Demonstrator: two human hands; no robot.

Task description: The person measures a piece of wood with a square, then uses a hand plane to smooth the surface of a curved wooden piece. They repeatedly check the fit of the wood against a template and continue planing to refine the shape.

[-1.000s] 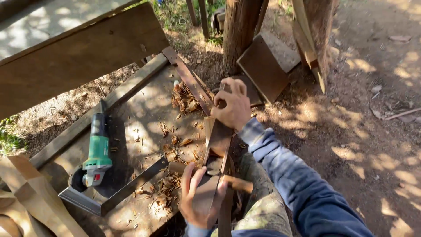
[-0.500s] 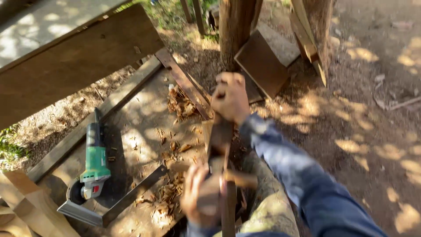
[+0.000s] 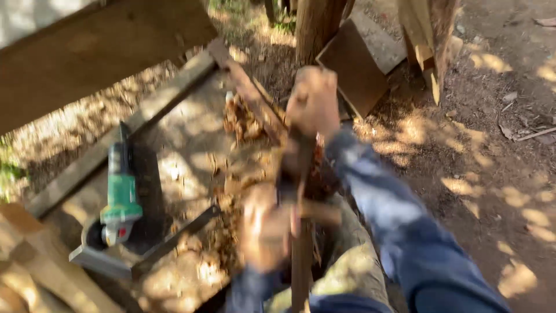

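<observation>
**Both hands on a wooden hand plane**

A wooden hand plane (image 3: pixel 301 174) sits on a narrow upright strip of wood (image 3: pixel 301 266), above the person's lap. The right hand (image 3: pixel 313 101) grips its far end, fingers wrapped around it. The left hand (image 3: pixel 263 229) holds the near end at the cross handle; motion blur hides the exact finger positions. Wood shavings (image 3: pixel 240 119) lie scattered on the board counter (image 3: pixel 185 145) just beside. A green angle grinder (image 3: pixel 119 194) rests further left, well apart. Behind stands a tree trunk (image 3: pixel 315 26).

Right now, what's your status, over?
Left hand and right hand both gripping a wooden plane, blurred. Plane rests on a narrow wood strip. Shavings alongside; green grinder apart.
</observation>
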